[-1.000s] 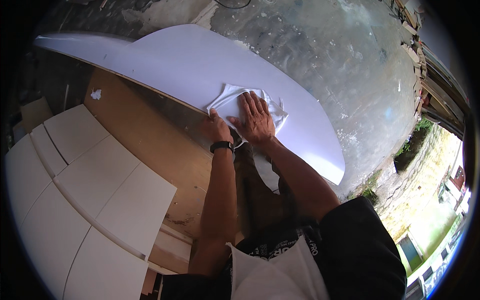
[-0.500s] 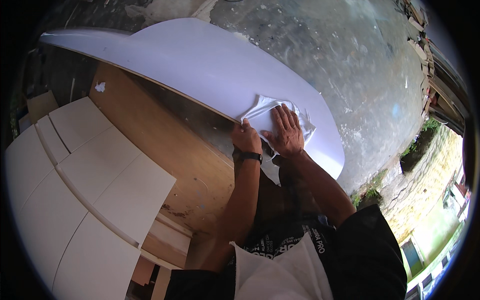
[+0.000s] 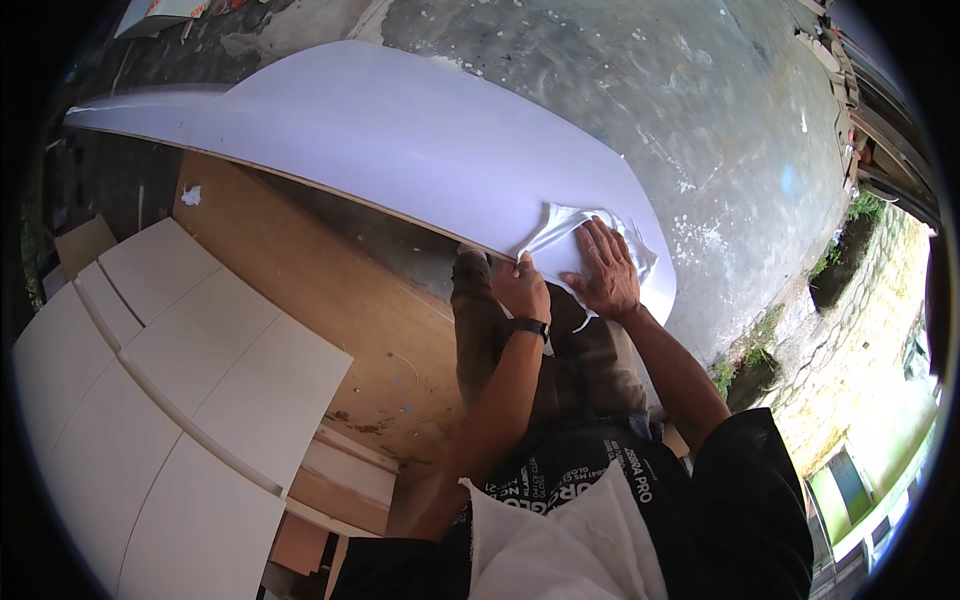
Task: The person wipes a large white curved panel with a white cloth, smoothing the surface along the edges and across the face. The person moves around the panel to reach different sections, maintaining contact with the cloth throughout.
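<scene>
A large glossy white panel (image 3: 420,130) with a thin brown edge lies tilted in front of me. My left hand (image 3: 522,290), a dark band on its wrist, is closed round the panel's near edge, thumb on top. Beside that thumb is the corner of a crumpled white cloth (image 3: 560,232); whether the fingers also pinch it, I cannot tell. My right hand (image 3: 608,275) lies flat on the cloth, fingers stretched, pressing it against the panel near its right end. The cloth's lower edge hangs over the panel's near side.
At the left stands a white cabinet (image 3: 220,350) with grooved faces. A brown board (image 3: 300,250) lies between it and the panel, with a white scrap (image 3: 191,196) on it. Paint-spotted concrete floor (image 3: 720,130) stretches beyond. Scrap wood (image 3: 835,60) lines the far right.
Both hands and the cloth have shifted right along the panel, toward its right end. My left hand still holds the edge. More of my legs now shows below the panel.
</scene>
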